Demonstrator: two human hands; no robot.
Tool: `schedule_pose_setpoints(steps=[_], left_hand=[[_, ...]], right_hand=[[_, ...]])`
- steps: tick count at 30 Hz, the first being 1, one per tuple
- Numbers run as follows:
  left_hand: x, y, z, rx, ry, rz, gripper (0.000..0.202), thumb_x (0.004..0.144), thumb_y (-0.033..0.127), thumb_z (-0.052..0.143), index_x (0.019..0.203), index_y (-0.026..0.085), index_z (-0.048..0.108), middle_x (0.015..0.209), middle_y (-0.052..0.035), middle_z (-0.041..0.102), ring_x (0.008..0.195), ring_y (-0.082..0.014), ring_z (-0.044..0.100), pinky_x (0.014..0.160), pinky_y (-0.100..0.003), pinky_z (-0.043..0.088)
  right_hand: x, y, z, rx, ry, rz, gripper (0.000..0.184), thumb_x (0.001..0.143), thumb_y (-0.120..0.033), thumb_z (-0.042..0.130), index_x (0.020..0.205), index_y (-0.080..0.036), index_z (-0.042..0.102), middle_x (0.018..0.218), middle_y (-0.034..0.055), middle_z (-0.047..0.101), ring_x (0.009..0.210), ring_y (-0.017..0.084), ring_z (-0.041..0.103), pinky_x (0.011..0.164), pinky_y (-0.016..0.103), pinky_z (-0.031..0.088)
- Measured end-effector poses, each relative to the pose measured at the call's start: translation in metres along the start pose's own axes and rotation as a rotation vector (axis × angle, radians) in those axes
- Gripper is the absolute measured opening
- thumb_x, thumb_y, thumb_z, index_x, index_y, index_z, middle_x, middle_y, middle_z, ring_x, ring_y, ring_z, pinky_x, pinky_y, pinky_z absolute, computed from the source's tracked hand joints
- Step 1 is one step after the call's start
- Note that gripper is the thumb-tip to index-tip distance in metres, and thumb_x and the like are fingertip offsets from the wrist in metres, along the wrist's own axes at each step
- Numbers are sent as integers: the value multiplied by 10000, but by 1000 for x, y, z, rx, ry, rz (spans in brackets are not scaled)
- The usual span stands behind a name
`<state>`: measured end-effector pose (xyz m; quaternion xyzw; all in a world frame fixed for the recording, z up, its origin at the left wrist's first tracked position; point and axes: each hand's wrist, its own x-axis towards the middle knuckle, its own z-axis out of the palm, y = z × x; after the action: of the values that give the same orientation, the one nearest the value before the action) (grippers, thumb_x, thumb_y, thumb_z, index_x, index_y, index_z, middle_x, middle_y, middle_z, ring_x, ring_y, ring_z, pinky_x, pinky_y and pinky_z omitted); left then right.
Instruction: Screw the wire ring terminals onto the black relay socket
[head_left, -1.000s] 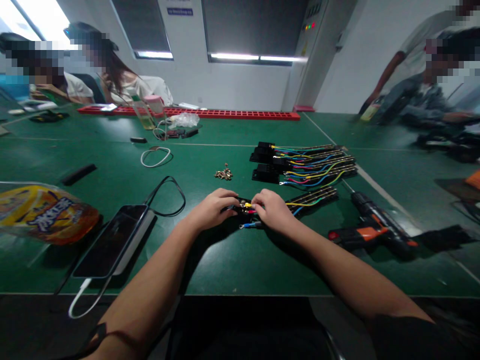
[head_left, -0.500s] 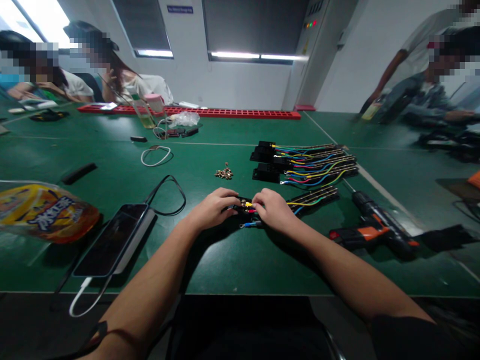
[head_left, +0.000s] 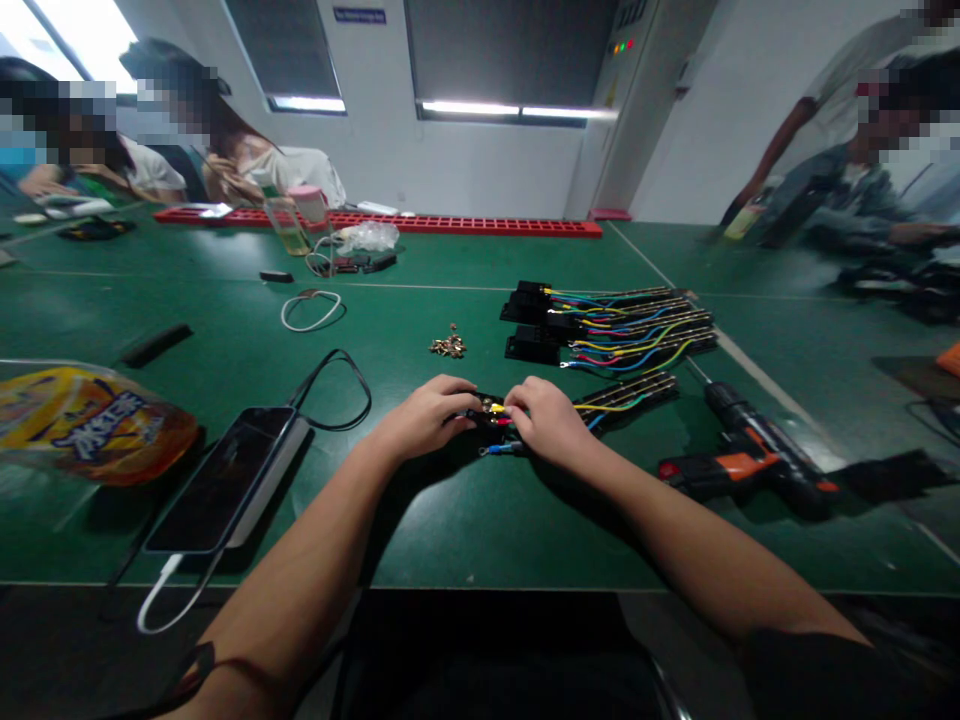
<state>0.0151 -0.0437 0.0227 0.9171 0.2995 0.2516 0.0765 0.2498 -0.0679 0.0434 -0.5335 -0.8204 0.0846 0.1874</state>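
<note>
My left hand (head_left: 427, 412) and my right hand (head_left: 546, 418) meet over a small black terminal block (head_left: 486, 412) on the green table (head_left: 465, 510). Both hands are closed, fingers pinched on the block and on its coloured wires (head_left: 622, 400), which trail off to the right. A blue wire end (head_left: 499, 450) pokes out under my right hand. Just beyond lies a little heap of brass screws (head_left: 448, 347). Several finished blocks with wire bundles (head_left: 611, 325) are stacked behind on the right.
A cordless drill (head_left: 750, 460) lies to the right. A phone on a power bank (head_left: 229, 480) with cables and a snack bag (head_left: 90, 425) sit left. A red strip (head_left: 390, 224) crosses the far table. Other people sit at the far left and right.
</note>
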Motion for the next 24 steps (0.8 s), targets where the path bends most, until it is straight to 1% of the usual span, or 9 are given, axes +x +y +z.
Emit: schedule_pose_setpoints(steps=[10, 17, 21, 24], left_hand=[[2, 1, -2, 29, -20, 8, 225, 922, 203, 621, 1129, 229, 703, 1233, -97, 641, 1126, -245, 607, 980, -415, 530], [1, 1, -1, 38, -28, 14, 221, 931, 194, 603, 1128, 213, 703, 1243, -109, 633, 1138, -251, 599, 991, -429, 525], [2, 1, -1, 37, -26, 10, 213, 935, 191, 594, 1115, 211, 705, 1245, -112, 624, 1143, -250, 595, 997, -431, 524], [2, 1, -1, 41, -29, 13, 208, 938, 192, 590, 1113, 202, 701, 1241, -114, 618, 1141, -251, 590, 997, -428, 522]], right_hand=[[0, 1, -1, -10, -16, 6, 160, 944, -201, 573, 920, -170, 728, 911, 79, 631, 901, 203, 582, 830, 315, 427], [0, -1, -2, -25, -32, 27, 163, 946, -209, 573, 927, -173, 731, 916, 81, 649, 906, 209, 591, 834, 320, 426], [-3, -2, -4, -50, -33, 26, 167, 955, -221, 560, 948, -176, 720, 938, 83, 660, 901, 212, 587, 832, 328, 425], [-9, -3, -7, -62, -5, 22, 153, 948, -238, 575, 962, -177, 715, 970, 89, 673, 933, 228, 579, 858, 349, 427]])
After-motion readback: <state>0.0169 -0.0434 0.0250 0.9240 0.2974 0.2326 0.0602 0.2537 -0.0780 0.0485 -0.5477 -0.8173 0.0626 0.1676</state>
